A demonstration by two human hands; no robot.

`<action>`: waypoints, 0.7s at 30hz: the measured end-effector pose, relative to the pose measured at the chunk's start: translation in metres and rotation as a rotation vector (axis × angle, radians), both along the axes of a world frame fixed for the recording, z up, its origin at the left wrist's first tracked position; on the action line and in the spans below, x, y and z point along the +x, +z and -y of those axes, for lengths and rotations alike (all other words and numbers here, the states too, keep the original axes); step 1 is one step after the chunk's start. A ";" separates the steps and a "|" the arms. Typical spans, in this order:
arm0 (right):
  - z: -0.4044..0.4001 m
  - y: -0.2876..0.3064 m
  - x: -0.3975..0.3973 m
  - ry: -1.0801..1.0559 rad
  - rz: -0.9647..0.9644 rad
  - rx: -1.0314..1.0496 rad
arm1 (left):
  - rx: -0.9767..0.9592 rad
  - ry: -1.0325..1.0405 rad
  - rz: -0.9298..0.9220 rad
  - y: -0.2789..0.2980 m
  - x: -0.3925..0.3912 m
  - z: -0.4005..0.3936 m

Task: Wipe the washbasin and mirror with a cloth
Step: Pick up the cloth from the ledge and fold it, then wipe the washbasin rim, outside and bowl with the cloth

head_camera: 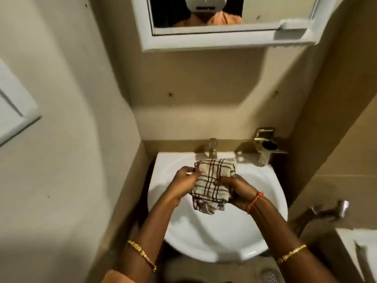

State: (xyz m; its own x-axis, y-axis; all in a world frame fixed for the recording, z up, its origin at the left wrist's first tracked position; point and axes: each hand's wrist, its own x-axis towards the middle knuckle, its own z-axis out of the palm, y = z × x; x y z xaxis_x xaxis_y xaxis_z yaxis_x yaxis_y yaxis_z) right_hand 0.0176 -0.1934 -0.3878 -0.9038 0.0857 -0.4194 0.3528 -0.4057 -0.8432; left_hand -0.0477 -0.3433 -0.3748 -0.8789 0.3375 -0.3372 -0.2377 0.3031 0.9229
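Note:
A cream cloth (pixel 212 180) with dark checked lines is bunched above the white washbasin (pixel 216 237). My left hand (pixel 184 181) pinches its upper left corner. My right hand (pixel 234 190) grips its right side from below. The cloth hangs over the basin bowl, just in front of the tap (pixel 212 148). The mirror (pixel 230 11) in its white frame hangs on the wall above, partly cut off at the top edge; it reflects a person in orange.
A brass soap holder (pixel 265 144) is fixed to the wall right of the tap. A metal wall tap (pixel 326 211) juts out at lower right, above a white fixture (pixel 365 254). Beige walls close in on both sides. A floor drain (pixel 271 275) lies below the basin.

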 end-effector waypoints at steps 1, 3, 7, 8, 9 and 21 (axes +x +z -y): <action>0.009 -0.011 -0.005 -0.042 0.018 0.010 | -0.062 0.047 -0.046 -0.015 -0.007 0.008; 0.026 -0.026 -0.018 -0.162 0.061 0.092 | -0.228 0.160 -0.135 -0.047 -0.029 0.028; 0.045 -0.058 -0.049 -0.291 -0.019 0.379 | -0.500 0.281 -0.190 -0.094 -0.069 0.063; 0.047 -0.066 -0.057 -0.288 -0.075 0.525 | -0.567 0.287 -0.208 -0.101 -0.078 0.068; 0.048 -0.070 -0.065 -0.242 -0.143 0.678 | -0.637 0.284 -0.222 -0.106 -0.085 0.071; 0.035 -0.126 -0.173 0.337 0.018 1.870 | -0.632 0.295 -0.021 -0.137 -0.108 0.083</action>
